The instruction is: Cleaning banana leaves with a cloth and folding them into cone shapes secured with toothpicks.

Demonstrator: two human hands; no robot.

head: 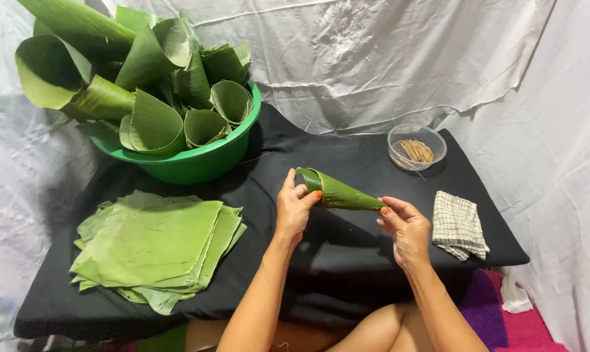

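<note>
A green banana-leaf cone [337, 191] is held sideways above the black table [347, 261]. My left hand [294, 210] pinches its wide open end, thumb on the rim. My right hand [406, 229] holds the pointed tip between thumb and fingers. To the left lies a stack of flat cut banana leaves [155, 249]. Behind it a green basin [197, 163] is piled with several finished leaf cones [153, 124].
A clear round bowl [417, 147] with thin wooden picks stands at the back right. A folded checked cloth [458, 225] lies near the table's right edge. White sheeting hangs behind and beside the table. My bare knees show below the front edge.
</note>
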